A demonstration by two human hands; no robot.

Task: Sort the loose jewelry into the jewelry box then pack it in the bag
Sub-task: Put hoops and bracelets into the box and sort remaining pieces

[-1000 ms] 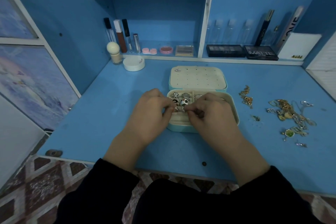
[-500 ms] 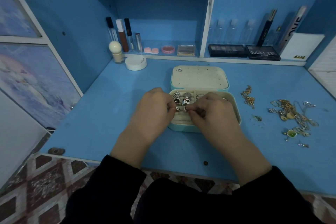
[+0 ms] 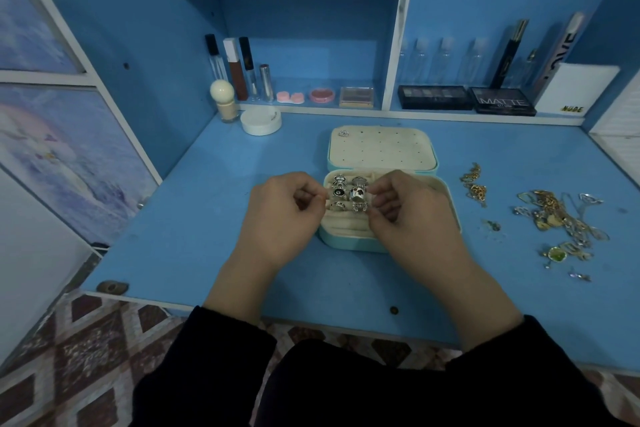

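The blue desk [image 3: 194, 218] is taken up at its middle by the open jewelry box [image 3: 346, 243], its lid laid flat behind. The left hand [image 3: 277, 218] is held at the box's left edge and the right hand [image 3: 412, 218] over its right half. Both are curled with fingertips pinched, but whether anything is grasped cannot be told. Loose jewelry [image 3: 554, 218] is heaped well to the box's right. Silver rings [image 3: 356, 198] are seated inside the box.

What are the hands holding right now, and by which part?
Cannot tell: left hand and right hand both pinch fingertips over the jewelry box, but nothing held is visible.
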